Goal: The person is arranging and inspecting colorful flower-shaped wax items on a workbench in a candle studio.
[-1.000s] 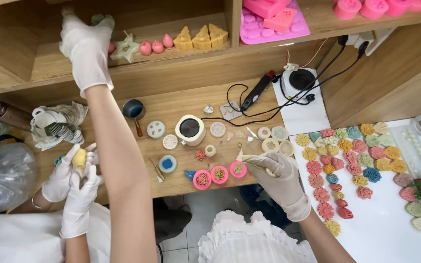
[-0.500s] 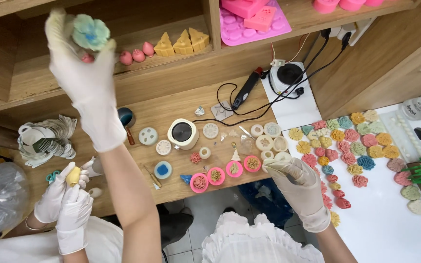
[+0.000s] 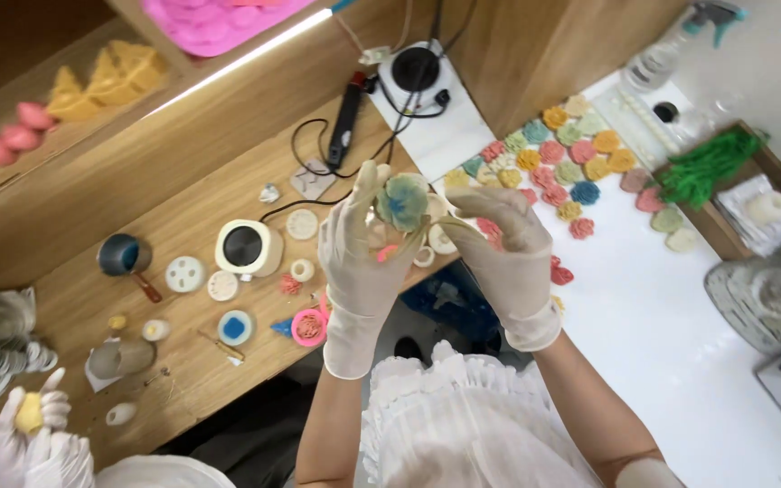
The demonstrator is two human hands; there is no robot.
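Table (image 3: pixel 92 307): wood, runs from 9 o'clock toward centre. White sheet (image 3: pixel 671 307) at 3 o'clock, carrying rows of coloured flower pieces (image 3: pixel 571 167) in pink, yellow, green, blue. Shelf (image 3: pixel 65 145) along 10 to 12 o'clock holds yellow wedges (image 3: pixel 106 81), pink buds (image 3: pixel 15 131) and a pink mould (image 3: pixel 219 18).

Tray of green strands (image 3: pixel 707 167) at 2 o'clock. White hotplate (image 3: pixel 415 70) at 12 o'clock, black cables trailing from it. White cup (image 3: pixel 248 247) with dark top left of centre; blue pot (image 3: pixel 122 256) at 9 o'clock of the cup; small round stamps (image 3: pixel 185 273) between and below them; pink ring (image 3: pixel 309 327) near the table edge.

Left hand (image 3: pixel 361 262), white glove, raised at centre, fingers wrapped around the flower (image 3: pixel 402 201), thumb side pressed to it. Right hand (image 3: pixel 512 258), white glove, just beside at 3 o'clock, fingers curled, tips touching the flower's right edge; whether it grips firmly, cannot tell.

Flower: blue-green, round, layered petals, held in the air between both hands above the table's near edge, at frame centre.

A second person's gloved hands (image 3: pixel 33 438) at 8 o'clock, closed on a small yellow piece (image 3: pixel 29 411).
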